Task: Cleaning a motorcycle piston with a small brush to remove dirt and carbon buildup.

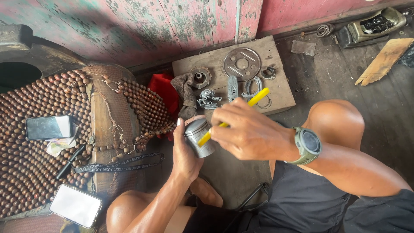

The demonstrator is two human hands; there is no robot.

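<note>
The metal piston [199,137] sits near the middle of the view, clamped in the left hand [184,151]. The right hand [248,131], at 3 o'clock from it, grips a yellow tool [235,115] whose tip touches the piston top. I judge that a firm left grip and light, steady strokes are best; the board of parts [276,82] lies at 12 o'clock.

Informal repair workshop on a worn dark plank floor [371,99], peeling pink-and-green painted timber wall [142,26] at far side, bare wooden board [276,92] carrying grey metal engine parts [209,99], round perforated steel disc [242,64], oily brown rag [184,88]
</note>
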